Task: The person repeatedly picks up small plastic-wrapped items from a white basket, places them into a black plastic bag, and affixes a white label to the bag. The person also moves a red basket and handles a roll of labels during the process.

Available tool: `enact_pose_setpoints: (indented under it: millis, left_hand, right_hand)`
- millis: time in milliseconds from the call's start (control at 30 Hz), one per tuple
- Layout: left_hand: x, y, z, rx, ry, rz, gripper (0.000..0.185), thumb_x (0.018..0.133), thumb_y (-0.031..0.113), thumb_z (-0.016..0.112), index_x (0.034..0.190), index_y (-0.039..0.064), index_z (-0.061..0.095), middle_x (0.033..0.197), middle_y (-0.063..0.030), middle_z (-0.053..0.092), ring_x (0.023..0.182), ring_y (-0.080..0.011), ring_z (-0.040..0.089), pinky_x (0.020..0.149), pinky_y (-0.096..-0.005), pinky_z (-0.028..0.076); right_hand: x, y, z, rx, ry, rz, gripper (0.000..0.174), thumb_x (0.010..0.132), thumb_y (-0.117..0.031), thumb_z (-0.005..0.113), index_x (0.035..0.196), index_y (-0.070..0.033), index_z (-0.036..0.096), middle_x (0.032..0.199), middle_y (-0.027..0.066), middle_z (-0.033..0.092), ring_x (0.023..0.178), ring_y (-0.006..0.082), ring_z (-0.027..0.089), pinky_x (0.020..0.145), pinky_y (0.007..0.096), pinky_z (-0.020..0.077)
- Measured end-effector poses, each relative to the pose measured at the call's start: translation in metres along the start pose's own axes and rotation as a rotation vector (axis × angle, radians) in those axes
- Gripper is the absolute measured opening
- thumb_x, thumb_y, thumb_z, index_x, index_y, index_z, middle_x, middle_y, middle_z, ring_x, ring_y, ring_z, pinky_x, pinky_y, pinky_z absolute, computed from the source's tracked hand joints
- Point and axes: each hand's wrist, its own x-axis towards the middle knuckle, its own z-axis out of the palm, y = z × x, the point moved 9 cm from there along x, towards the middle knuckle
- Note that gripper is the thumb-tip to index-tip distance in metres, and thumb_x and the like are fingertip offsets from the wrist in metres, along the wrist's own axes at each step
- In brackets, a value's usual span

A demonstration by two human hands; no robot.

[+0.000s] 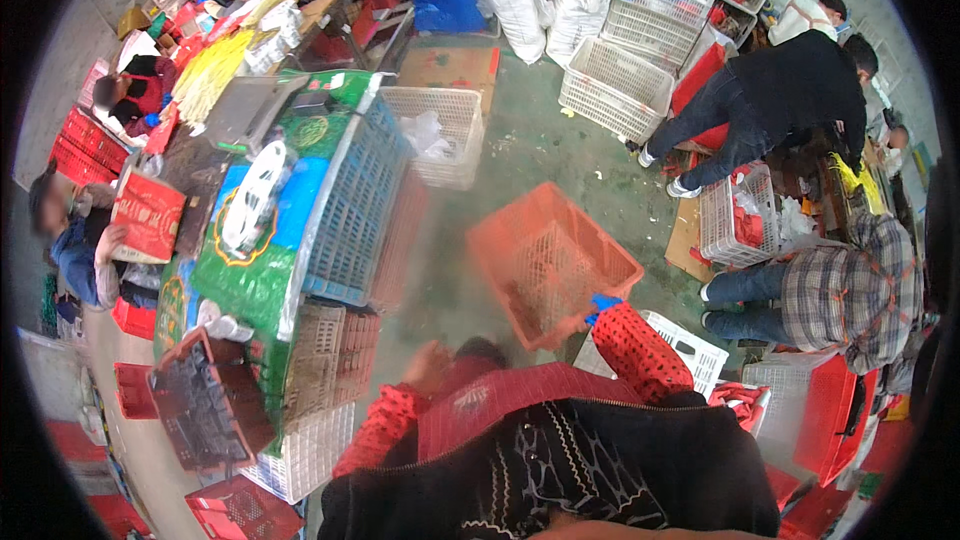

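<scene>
My right hand (600, 307), in a blue glove, grips the near right rim of an orange-red plastic crate (510, 277). The crate is tilted over the green floor, and its perforated bottom and walls show with nothing large inside. My left hand (429, 366) looks bare and blurred. It hangs in front of my dark red apron (517, 394), apart from the crate, and its fingers are not clear. Red dotted sleeves cover both my forearms.
A green-covered stack of crates (352, 202) stands at left, a white crate (450, 127) beyond it. Stacked white crates (619, 86) and white sacks (517, 4) stand at the back. Two people stand at right by a long bench; others sit at left. A white crate (686, 349) lies beside my right arm.
</scene>
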Motion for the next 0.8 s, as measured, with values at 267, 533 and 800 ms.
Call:
enact_pose_setpoints:
  millis: [267,533,800]
  left_hand:
    - [0.196,0.137,0.14,0.024,0.066,-0.022,0.043,0.098,0.034,0.046,0.131,0.006,0.045,0.136,-0.0159,0.049,0.128,-0.0303,0.043,0.107,-0.0467,0.036]
    - [0.366,0.281,0.363,0.357,-0.05,0.098,0.028,0.092,0.026,0.064,0.112,0.014,0.05,0.105,-0.0063,0.06,0.095,-0.0226,0.058,0.091,-0.0438,0.049]
    - [0.497,0.384,0.451,0.602,-0.137,0.309,0.04,0.096,0.033,0.055,0.13,0.015,0.041,0.129,-0.0133,0.048,0.117,-0.0264,0.048,0.099,-0.0485,0.042]
  right_hand:
    - [0.105,-0.213,-0.019,0.064,-0.034,0.057,0.023,0.081,-0.026,0.064,0.092,-0.005,0.061,0.072,0.0143,0.061,0.055,0.0245,0.056,0.049,0.0349,0.0465]
    - [0.181,-0.474,-0.081,-0.017,0.141,-0.18,0.022,0.078,-0.022,0.07,0.081,-0.001,0.064,0.064,0.0145,0.061,0.046,0.0241,0.055,0.041,0.0366,0.0434]
    - [0.337,-0.773,0.038,-0.334,-0.055,-0.249,0.02,0.076,-0.019,0.072,0.079,-0.001,0.064,0.065,0.0129,0.061,0.049,0.0237,0.057,0.041,0.037,0.0445]
